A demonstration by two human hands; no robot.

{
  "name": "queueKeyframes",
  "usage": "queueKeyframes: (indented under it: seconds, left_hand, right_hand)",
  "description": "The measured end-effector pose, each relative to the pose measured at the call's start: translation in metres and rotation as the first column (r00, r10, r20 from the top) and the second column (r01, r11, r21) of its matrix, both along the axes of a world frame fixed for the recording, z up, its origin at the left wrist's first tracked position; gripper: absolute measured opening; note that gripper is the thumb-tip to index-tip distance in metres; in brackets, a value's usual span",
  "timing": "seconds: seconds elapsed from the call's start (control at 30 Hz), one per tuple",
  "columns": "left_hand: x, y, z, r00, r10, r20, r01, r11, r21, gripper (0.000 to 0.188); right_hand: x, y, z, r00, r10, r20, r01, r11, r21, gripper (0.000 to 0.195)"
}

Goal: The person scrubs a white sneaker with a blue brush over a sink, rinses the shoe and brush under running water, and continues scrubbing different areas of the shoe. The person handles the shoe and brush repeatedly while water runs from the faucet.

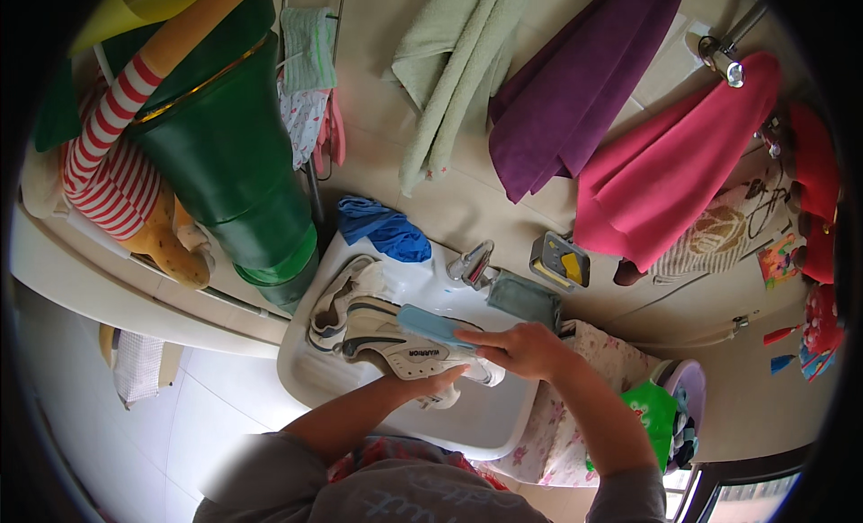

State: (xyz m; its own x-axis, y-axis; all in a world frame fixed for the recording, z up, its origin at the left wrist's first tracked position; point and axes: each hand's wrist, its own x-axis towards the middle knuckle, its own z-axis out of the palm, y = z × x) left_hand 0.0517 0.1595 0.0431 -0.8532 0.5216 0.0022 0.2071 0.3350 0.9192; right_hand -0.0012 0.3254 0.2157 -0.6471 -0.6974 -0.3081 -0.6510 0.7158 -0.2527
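Note:
Over a white washbasin [418, 427], my left hand [439, 383] grips a white Warrior sneaker [398, 347] with grey trim, near its toe. My right hand [522, 351] holds a light blue scrubbing brush [435, 326] against the edge of the shoe; its bristles are mostly hidden. A second white sneaker [328, 306] leans in the basin at the left. The chrome faucet [470, 263] stands behind the shoe at the back rim.
A crumpled blue cloth [384, 229] lies on the basin's back left corner. A soap holder [559, 261] is on the tiled wall, below hanging towels [573, 98]. A green cylindrical cover [229, 165] stands at the left; a floral cloth-covered piece [559, 422] is right of the basin.

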Motion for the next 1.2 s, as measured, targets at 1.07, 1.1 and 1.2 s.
queueKeyframes:
  seconds: [1.07,1.1,1.2]
  left_hand:
    - [0.0,-0.011,0.005,0.927,0.093,-0.363,-0.132,0.988,-0.083,0.032]
    - [-0.002,-0.007,0.007,0.912,0.078,-0.403,-0.126,0.987,-0.095,0.032]
    - [-0.002,-0.007,-0.003,0.86,0.046,-0.509,-0.126,0.984,-0.126,0.033]
  right_hand:
    - [0.045,0.082,-0.009,0.99,-0.142,0.022,0.144,0.98,-0.137,0.048]
    - [0.044,0.076,-0.011,0.993,-0.115,-0.013,0.113,0.988,-0.105,0.049]
    - [0.031,0.021,-0.024,0.999,-0.041,-0.034,0.038,0.997,-0.074,0.049]
